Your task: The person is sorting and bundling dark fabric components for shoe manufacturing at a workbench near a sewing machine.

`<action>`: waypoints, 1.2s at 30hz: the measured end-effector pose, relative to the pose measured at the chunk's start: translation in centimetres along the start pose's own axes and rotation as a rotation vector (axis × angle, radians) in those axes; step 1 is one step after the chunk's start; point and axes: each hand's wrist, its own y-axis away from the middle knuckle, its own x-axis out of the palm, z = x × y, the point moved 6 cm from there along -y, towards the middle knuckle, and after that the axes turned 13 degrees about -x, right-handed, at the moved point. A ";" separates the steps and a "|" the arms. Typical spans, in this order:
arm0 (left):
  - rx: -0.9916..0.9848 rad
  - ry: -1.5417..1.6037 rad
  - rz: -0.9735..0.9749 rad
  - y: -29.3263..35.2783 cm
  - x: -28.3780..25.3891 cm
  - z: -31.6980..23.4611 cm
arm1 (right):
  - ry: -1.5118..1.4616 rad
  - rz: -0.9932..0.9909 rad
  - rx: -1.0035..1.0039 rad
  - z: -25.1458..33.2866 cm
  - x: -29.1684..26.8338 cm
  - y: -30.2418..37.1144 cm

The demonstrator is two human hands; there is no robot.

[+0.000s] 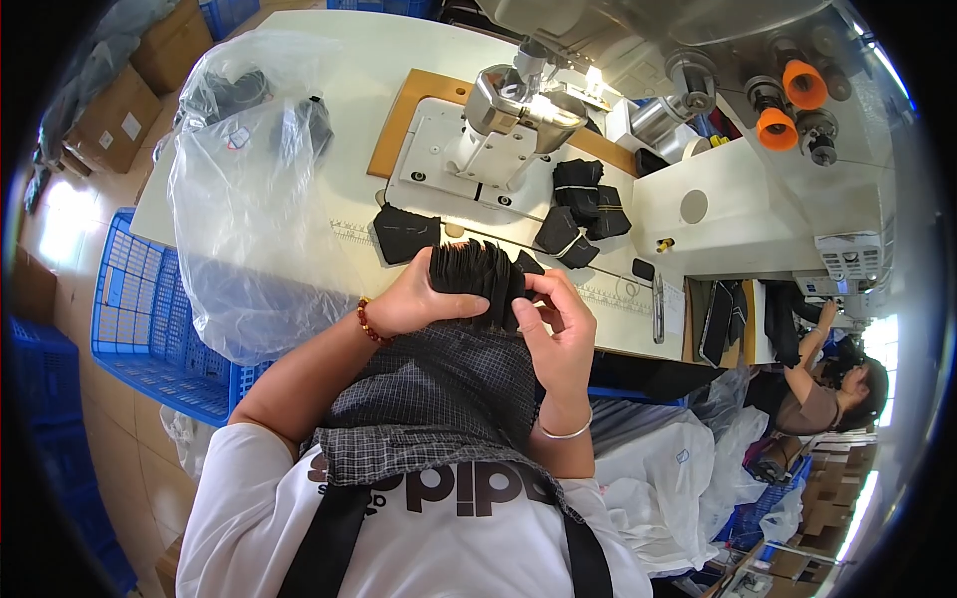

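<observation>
A thick stack of black cut fabric pieces is held over the near edge of the sewing table, its layers fanned upward. My left hand grips the stack from the left, thumb across its near side. At the stack's right side, the bent fingers and thumb of my right hand pinch at the edge of the layers. A flat black piece lies on the table just beyond my left hand. Several tied black bundles rest to the right, near the sewing machine.
Clear plastic bags cover the table's left part. A blue plastic basket stands at its left edge. A ruler strip runs along the table, with tweezers at right. Another person works farther right.
</observation>
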 end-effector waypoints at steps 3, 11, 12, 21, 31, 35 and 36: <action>-0.035 0.102 -0.011 -0.3 -0.6 1.0 | -0.033 -0.013 -0.035 -0.5 -0.1 -0.1; -0.031 0.216 0.013 -0.3 -0.4 0.8 | 0.068 0.016 -0.078 0.4 0.7 -0.4; -0.017 0.206 0.018 -0.4 -0.3 0.7 | 0.073 0.028 -0.091 0.1 0.7 -0.4; -0.008 0.270 0.043 -0.3 -0.4 0.8 | -0.112 0.062 0.040 -0.9 0.7 -0.1; -0.009 0.288 0.059 -0.3 -0.4 0.7 | -0.243 0.060 0.068 -0.9 0.8 -0.2; -0.030 0.301 0.074 -0.4 -0.3 0.9 | -0.238 0.049 0.070 -1.0 0.7 -0.2; -0.033 0.294 0.071 -0.4 -0.4 0.9 | -0.174 0.030 0.051 -1.0 0.5 -0.2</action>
